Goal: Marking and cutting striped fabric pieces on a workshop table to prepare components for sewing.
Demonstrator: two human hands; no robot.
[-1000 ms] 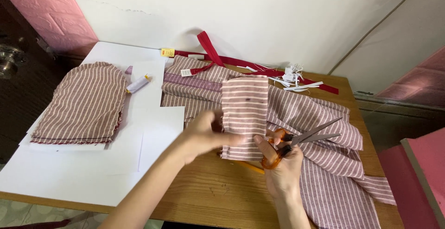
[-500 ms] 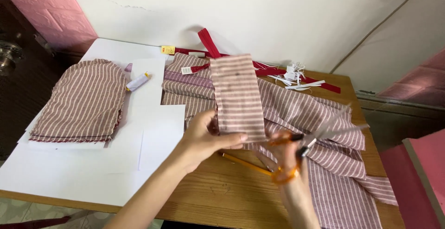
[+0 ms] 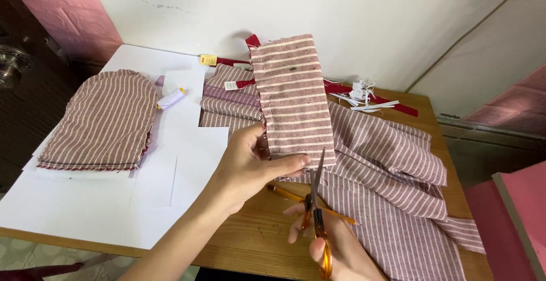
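Nearest the camera, the right hand point(image 3: 335, 247) grips orange-handled scissors point(image 3: 316, 213), blades nearly closed and pointing up at the lower edge of a folded striped fabric piece point(image 3: 293, 96). The left hand point(image 3: 250, 161) pinches that piece upright above the desk point(image 3: 256, 241), its thumb point(image 3: 287, 163) just beside the blade tip, so a careless snip could nick it. Held only at the bottom, the piece may flop and skew a cut. Beyond lie loose striped cloth point(image 3: 387, 167) and a stack of cut pieces point(image 3: 102, 119).
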